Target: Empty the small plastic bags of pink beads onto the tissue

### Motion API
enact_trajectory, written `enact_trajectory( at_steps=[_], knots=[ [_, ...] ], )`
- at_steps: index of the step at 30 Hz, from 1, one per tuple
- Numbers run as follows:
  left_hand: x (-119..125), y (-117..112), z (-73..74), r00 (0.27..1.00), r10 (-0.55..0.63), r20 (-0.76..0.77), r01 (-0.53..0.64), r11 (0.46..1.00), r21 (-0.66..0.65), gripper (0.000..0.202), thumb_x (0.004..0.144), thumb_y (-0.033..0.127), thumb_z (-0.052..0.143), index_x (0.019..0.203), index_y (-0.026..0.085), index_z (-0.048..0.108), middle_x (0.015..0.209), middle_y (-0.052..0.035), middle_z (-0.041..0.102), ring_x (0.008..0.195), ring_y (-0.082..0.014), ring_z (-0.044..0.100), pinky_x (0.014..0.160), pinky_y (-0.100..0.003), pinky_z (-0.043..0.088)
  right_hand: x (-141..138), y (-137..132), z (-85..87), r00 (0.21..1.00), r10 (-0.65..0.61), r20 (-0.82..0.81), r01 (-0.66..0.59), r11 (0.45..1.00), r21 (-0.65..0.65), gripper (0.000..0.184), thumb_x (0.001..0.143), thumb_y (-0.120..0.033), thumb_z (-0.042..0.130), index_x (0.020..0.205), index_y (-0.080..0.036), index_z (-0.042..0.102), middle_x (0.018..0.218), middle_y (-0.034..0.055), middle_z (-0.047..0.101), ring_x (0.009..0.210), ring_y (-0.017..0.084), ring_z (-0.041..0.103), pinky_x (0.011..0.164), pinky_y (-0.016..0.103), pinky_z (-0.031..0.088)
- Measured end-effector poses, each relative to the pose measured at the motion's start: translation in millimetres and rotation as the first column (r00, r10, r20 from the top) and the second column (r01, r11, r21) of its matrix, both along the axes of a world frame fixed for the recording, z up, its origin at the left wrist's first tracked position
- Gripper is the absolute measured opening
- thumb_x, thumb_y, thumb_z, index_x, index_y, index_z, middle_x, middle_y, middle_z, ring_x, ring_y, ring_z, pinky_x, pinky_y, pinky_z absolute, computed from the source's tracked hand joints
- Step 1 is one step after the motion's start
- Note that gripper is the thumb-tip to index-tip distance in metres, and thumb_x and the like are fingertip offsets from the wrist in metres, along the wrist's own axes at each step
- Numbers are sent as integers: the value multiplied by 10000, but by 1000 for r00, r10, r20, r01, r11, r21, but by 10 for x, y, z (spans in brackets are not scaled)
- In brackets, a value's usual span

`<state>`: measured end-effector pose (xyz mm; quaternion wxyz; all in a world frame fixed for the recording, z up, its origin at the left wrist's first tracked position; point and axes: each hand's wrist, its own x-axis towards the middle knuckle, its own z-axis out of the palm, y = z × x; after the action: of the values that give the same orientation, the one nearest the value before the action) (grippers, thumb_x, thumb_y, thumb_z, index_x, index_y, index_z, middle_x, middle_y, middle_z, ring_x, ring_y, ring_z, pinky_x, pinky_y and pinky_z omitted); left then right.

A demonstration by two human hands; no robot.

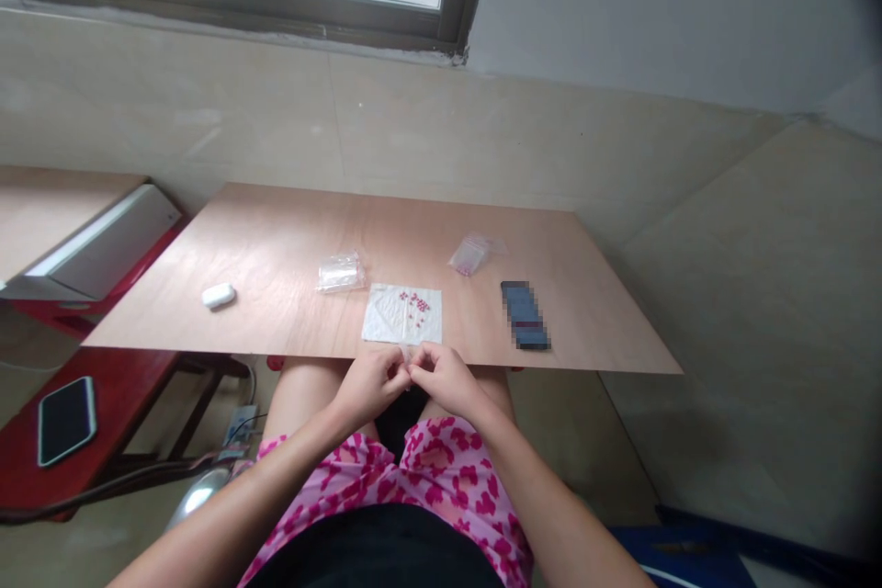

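My left hand (377, 378) and my right hand (443, 377) meet just in front of the table's near edge, fingertips pinched together. Between them shows a bit of what looks like a small clear plastic bag (406, 353); the fingers hide most of it. Right beyond the hands lies a white paper napkin (390, 317), flat on the table. Several small pinkish-red pieces (420, 303), too small to identify, are scattered over its right half.
On the wooden table (276, 239) lie a clear packet (341, 273), a small bag with pink contents (469, 254), a white earbud case (219, 296) and a blurred dark phone (525, 316). Another phone (67, 421) rests on a red bench (130, 404) at left. A wall (413, 138) stands behind.
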<state>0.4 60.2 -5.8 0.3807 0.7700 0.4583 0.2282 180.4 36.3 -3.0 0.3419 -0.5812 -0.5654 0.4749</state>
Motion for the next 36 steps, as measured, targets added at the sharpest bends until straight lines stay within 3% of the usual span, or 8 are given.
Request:
enact_trajectory(
  at_steps=[6, 16, 22, 25, 27, 29, 32, 36],
  knots=[
    [0, 34, -5, 998, 51, 43, -51, 999, -17, 242, 836, 206, 518, 598, 203, 474, 586, 8, 538, 573, -154, 481, 577, -273, 292, 23, 23, 18, 998, -43, 36, 41, 998, 49, 112, 820, -219, 647, 745, -219, 564, 698, -21, 634, 644, 158, 586, 607, 243, 433],
    [-6, 80, -93, 982, 72, 172, -39, 981, -189, 270, 857, 227, 491, 633, 172, 631, 643, -30, 661, 640, -185, 592, 616, -267, 404, 59, -19, 42, 886, 215, 411, -346, 896, 278, 250, 919, -91, 565, 958, -252, 753, 997, 61, 726, 898, 218, 659, 815, 306, 491],
    [-13, -59, 5, 994, -91, 53, 85, 991, 101, 216, 893, 208, 551, 681, 195, 589, 652, -16, 600, 619, -170, 546, 637, -288, 411, 70, -7, 135, 949, 233, 212, -279, 934, 222, 237, 894, -99, 573, 825, -225, 761, 886, 41, 745, 841, 218, 663, 805, 316, 493],
    [-45, -70, 100, 991, -123, 58, 103, 956, 275, 118, 899, 290, 648, 967, 197, 669, 954, -94, 677, 900, -252, 634, 830, -365, 494, 94, -3, 183, 975, 218, 38, -221, 967, 125, 181, 901, -172, 603, 801, -209, 748, 829, 21, 723, 792, 203, 642, 752, 296, 477],
    [-71, -31, 154, 984, -160, 77, 128, 939, 320, 454, 848, 405, 763, 1229, 200, 628, 1236, -160, 638, 1158, -328, 597, 990, -445, 477, 114, -4, 199, 975, 207, -79, -204, 978, 45, 132, 904, -242, 646, 834, -198, 749, 834, 15, 719, 781, 194, 632, 722, 282, 468],
    [-95, 27, 179, 975, -210, 75, 181, 943, 280, 611, 804, 468, 822, 1308, 206, 596, 1302, -167, 621, 1218, -349, 575, 1029, -462, 461, 134, -4, 204, 963, 221, -153, -225, 974, -8, 114, 889, -276, 686, 844, -190, 746, 802, 5, 697, 750, 182, 612, 692, 270, 457],
    [-124, 102, 158, 964, -257, 65, 250, 963, 102, 428, 850, 476, 785, 1153, 200, 663, 1053, -97, 695, 970, -274, 645, 866, -376, 499, 162, 4, 196, 948, 269, -169, -278, 960, -26, 112, 883, -292, 712, 889, -198, 772, 781, 5, 659, 738, 178, 599, 688, 270, 470],
    [-136, 148, 97, 937, -302, 175, 330, 929, -167, 436, 886, 551, 729, 1101, 176, 672, 896, -44, 669, 755, -192, 609, 678, -288, 465, 193, 15, 183, 969, 244, 48, -248, 964, 92, 112, 892, -296, 739, 935, -230, 819, 1180, 78, 648, 1057, 243, 633, 950, 360, 513]
  ],
)
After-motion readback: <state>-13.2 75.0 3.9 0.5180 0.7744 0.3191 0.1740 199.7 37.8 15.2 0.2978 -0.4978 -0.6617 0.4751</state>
